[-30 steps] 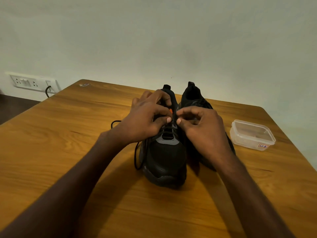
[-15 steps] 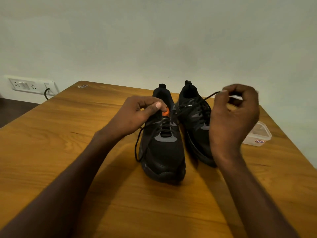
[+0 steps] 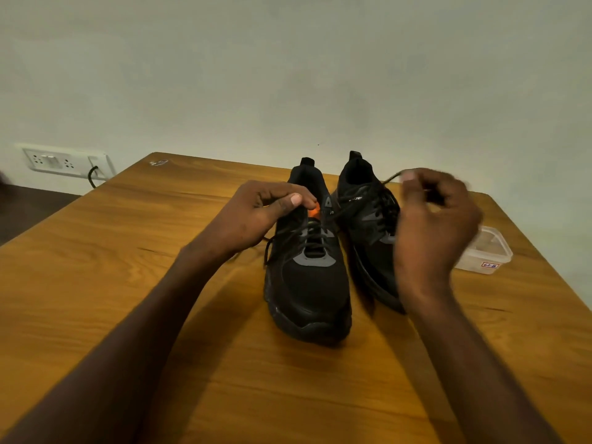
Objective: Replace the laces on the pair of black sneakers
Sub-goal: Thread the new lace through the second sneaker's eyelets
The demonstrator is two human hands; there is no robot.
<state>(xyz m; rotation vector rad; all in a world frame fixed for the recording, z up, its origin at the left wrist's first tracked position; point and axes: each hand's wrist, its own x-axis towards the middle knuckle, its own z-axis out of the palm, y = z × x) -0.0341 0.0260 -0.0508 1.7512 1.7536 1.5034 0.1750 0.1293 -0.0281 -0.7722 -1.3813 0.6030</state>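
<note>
Two black sneakers stand side by side on the wooden table [image 3: 96,283], toes toward me. The left sneaker [image 3: 309,283] has a grey patch and an orange tab at its tongue. My left hand [image 3: 259,213] rests at its upper eyelets, fingers curled, pinching the black lace there. A loop of that lace [image 3: 267,251] hangs down the shoe's left side. My right hand [image 3: 432,229], blurred, is raised in front of the right sneaker [image 3: 368,219] and pinches the other lace end, which stretches taut from the left shoe.
A clear plastic container [image 3: 490,254] with a small label sits right of the shoes, partly behind my right hand. A wall socket with a plugged cable [image 3: 64,161] is at far left. The table's far edge meets a plain wall.
My right hand pulled the lace end up and out to the right, away from the left shoe's eyelets. My left hand stayed at the tongue. The right sneaker came into view.
</note>
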